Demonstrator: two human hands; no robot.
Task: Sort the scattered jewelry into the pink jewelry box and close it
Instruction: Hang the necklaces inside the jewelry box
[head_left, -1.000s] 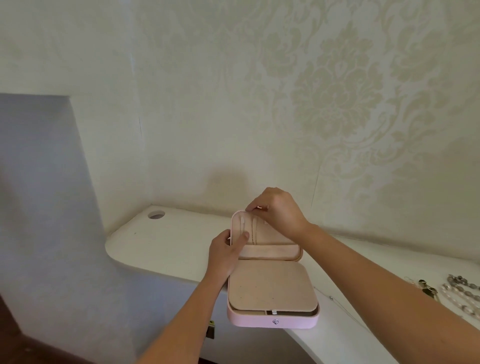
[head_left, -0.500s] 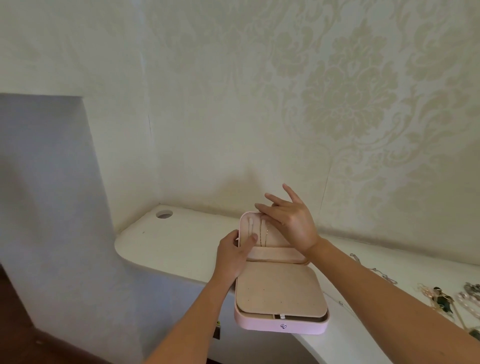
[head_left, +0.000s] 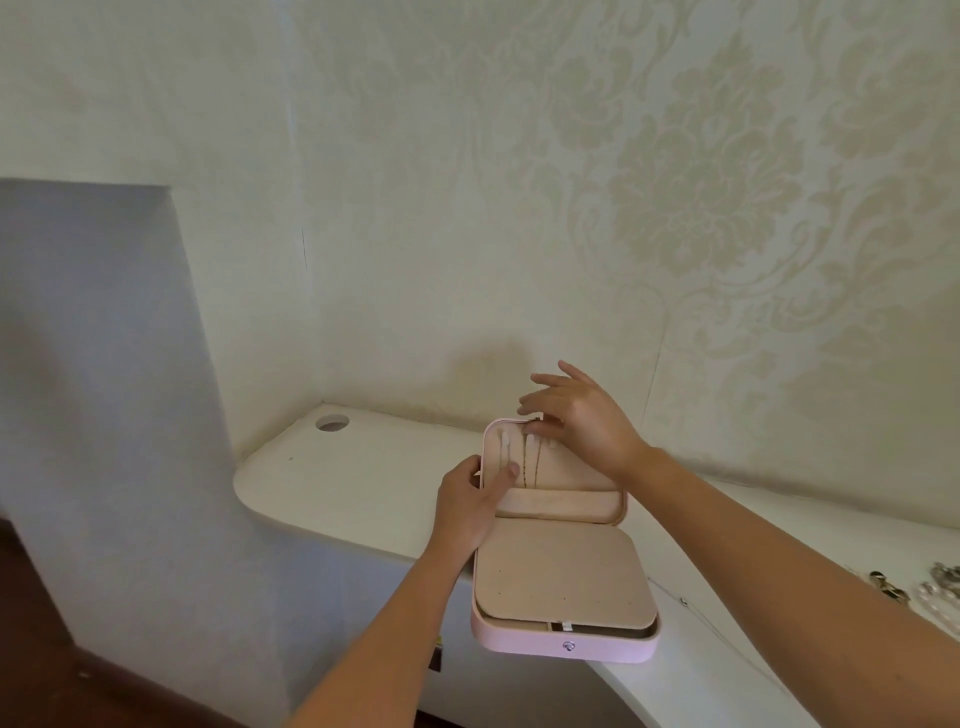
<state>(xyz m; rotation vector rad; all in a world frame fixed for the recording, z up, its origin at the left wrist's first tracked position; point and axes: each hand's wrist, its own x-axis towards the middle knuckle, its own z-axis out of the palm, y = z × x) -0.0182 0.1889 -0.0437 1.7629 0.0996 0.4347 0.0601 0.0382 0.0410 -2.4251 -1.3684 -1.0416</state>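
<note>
The pink jewelry box (head_left: 519, 642) lies open on the white shelf (head_left: 363, 478), its front sticking out past the shelf edge. A beige padded insert covers the base. The lid (head_left: 571, 475) stands upright, with thin necklace chains (head_left: 524, 462) hanging from hooks inside it. My left hand (head_left: 465, 501) grips the lid's left edge, thumb on the lining. My right hand (head_left: 582, 421) is at the lid's top, fingers spread, thumb tip touching the top of the chains. Scattered jewelry (head_left: 930, 592), with pearls and metal pieces, lies at the far right.
A thin chain (head_left: 685, 603) lies on the shelf just right of the box. A round hole (head_left: 331, 422) is cut in the shelf's left end. Patterned wallpaper rises directly behind the shelf, and a grey wall drops away on the left.
My right hand, first curled at the lid's top, has spread its fingers and stays by the hooks. The view shifted left, so less of the jewelry at the right shows.
</note>
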